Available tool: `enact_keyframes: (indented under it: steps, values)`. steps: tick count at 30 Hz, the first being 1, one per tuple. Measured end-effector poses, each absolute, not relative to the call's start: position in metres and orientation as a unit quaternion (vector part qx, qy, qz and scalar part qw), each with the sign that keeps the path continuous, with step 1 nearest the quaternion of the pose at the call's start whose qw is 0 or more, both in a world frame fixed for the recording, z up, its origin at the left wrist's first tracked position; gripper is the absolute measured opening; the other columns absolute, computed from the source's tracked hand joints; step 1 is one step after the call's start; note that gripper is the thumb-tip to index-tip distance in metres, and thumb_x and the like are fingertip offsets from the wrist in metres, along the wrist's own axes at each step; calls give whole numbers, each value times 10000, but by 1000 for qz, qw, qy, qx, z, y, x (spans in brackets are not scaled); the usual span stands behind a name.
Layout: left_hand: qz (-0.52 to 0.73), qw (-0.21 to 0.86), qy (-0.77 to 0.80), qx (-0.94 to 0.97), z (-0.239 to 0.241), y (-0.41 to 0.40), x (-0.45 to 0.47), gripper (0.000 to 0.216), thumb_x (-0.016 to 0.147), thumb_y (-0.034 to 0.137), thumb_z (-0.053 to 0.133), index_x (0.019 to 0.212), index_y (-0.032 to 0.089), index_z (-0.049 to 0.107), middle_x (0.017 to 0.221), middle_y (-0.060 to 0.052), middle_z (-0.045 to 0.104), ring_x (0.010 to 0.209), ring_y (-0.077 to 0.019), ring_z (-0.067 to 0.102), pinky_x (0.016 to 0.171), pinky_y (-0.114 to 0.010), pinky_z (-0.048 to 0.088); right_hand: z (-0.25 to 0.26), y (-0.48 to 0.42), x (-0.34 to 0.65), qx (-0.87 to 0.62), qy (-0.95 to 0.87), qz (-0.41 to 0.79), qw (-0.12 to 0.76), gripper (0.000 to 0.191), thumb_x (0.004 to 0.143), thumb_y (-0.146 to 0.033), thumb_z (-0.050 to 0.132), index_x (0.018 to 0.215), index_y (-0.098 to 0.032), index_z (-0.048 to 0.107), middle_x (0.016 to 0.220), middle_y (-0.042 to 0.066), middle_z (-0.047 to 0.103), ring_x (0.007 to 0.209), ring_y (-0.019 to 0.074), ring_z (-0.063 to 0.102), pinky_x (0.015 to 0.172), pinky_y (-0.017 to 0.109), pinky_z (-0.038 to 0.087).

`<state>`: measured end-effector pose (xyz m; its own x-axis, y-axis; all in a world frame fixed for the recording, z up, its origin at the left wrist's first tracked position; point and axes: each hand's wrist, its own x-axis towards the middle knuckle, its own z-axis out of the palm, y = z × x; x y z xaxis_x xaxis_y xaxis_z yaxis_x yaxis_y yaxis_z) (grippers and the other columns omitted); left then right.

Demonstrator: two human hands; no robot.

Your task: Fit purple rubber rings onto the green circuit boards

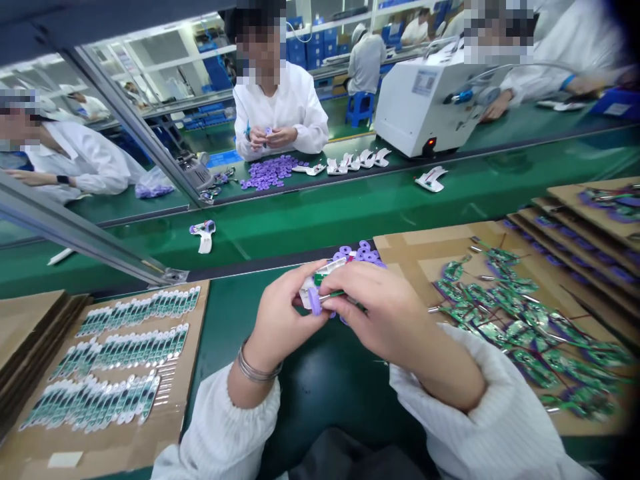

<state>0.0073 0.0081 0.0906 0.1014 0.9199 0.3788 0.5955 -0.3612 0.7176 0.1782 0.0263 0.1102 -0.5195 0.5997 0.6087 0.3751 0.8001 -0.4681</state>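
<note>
Both hands meet over the counter (235, 337), at its far edge, working on one small assembly. Left hand (281, 312): fingers curled in, thumb below and forefinger above, gripping a white shell (305, 295) with a purple ring (314, 301) at its near end. Right hand (383, 297): fingertips drawn nearly together, apparently pinching a green board (337, 294) with a slim metal part (325, 297) pointing at the ring; the exact contact is partly hidden by the knuckles. Judged step: fitting board and metal part to shell and ring. Technique notes: let the left hand act as the fixture, steady and not squeezing hard enough to flex the shell; line the metal part up with the ring before any pressure; handle the board by its edges, pushing lightly and evenly. If it binds, back off and realign rather than force it. Watch for trapped wires, since red leads show among the boards (520, 327) on the right-hand cardboard (410, 257). Loose purple rings (364, 253) lie just beyond the hands; keep the wrists clear of them.
</note>
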Motion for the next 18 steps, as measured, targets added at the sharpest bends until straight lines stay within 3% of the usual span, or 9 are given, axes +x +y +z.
enact_keyframes:
  steps: [12,18]
  values:
    - [439,272,465,719,89,10,-1,562,722,65,664,1265,193,590,1254,-56,662,1111,-209,645,922,-264,549,98,35,166,-269,-866,95,410,119,875,-61,558,870,-139,647,863,58,668,862,195,603,808,328,478]
    - [444,464,358,677,93,4,-10,513,902,171,555,1401,243,461,1359,-88,568,903,-169,683,780,-283,598,100,35,166,-255,-854,84,446,172,862,-40,566,767,-157,648,810,44,677,791,167,600,743,302,478]
